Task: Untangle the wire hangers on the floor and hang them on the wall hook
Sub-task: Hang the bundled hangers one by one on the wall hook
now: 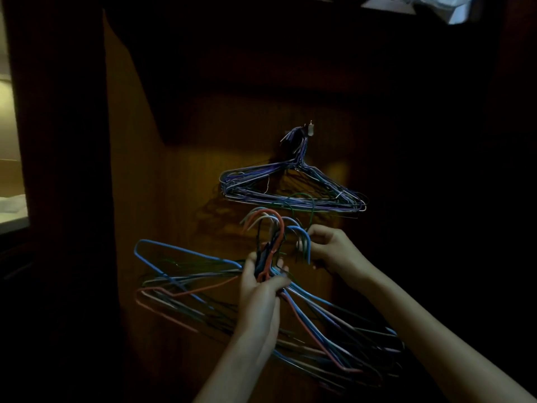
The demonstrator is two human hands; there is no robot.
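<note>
Head view, dim room. Left hand grips the necks of a bundle of wire hangers, fingers curled round the twisted stems just below their hooks. Bundle is mixed colours: blue, orange-red, white, dark green; its triangle bodies fan out left of and below the left hand and run down-right under the right forearm. Hook ends of the bundle stick up above the left hand, crowded together, an orange-red one most obvious. Right hand sits just right of those hooks, fingers pinching a blue hook at its curve; a thin green hook rises just above the right hand, cannot tell if the fingers touch it. Above both hands, a second stack of hangers, mostly purple-blue, hangs from a small wall hook on the wooden panel; its lower bars are near the top of the held hooks, green hook overlaps them. Far left of the hands, a bright pale opening. Top right, something pale and crumpled, too dark to identify.
</note>
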